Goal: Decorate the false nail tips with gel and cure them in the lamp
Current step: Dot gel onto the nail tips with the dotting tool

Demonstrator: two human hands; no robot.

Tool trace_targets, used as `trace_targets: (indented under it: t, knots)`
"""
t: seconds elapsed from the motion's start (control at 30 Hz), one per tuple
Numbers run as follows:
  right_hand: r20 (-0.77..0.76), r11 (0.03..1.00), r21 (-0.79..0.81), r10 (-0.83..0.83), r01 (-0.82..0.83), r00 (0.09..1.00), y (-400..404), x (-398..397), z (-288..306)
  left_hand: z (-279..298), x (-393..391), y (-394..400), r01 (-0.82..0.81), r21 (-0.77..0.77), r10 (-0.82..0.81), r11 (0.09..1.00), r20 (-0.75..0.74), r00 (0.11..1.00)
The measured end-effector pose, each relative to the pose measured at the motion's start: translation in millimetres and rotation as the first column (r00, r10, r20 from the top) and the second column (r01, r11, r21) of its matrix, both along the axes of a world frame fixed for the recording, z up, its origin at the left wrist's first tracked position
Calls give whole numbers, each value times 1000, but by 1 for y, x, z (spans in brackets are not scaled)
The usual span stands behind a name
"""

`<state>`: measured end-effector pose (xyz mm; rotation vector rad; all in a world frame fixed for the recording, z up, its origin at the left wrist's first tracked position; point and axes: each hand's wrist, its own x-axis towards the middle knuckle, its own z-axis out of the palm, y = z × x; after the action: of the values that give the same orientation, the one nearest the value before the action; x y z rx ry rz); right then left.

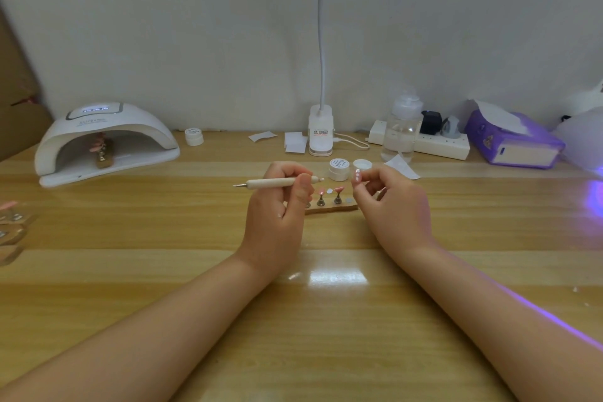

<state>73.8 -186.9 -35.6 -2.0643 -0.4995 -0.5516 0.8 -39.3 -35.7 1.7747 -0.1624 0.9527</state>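
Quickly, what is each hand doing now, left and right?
Left hand: fingers curled round the dotting pen, holding it level.
Right hand: pinches a false nail tip.

Wood table (195, 271): cure lamp (107, 140), gel jars (339, 169), nail stand (329, 206), pwr strip (437, 145).

A pale wall (195, 26) ran behind a glossy wooden table (326, 320) with light and dark bands. A white clip lamp (321, 130) stood at the far edge, its thin neck rising to a bright panel overhead. Its glare shone on the near tabletop. Violet light spilled in from the right. A brown panel (16, 91) stood at far left.
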Motion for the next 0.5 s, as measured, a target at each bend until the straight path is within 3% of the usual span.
trace_targets:
  t: [0.23, 0.5]
  knots:
    - [-139, 955, -280, -138, 95, 981, -2, 4, -1, 0, -2, -2, 31, 20, -31, 999, -18, 999]
    - [-167, 928, -363, -155, 86, 974, -1, 6, 0, 2, -3, -3, 54, 54, -53, 997, -13, 998]
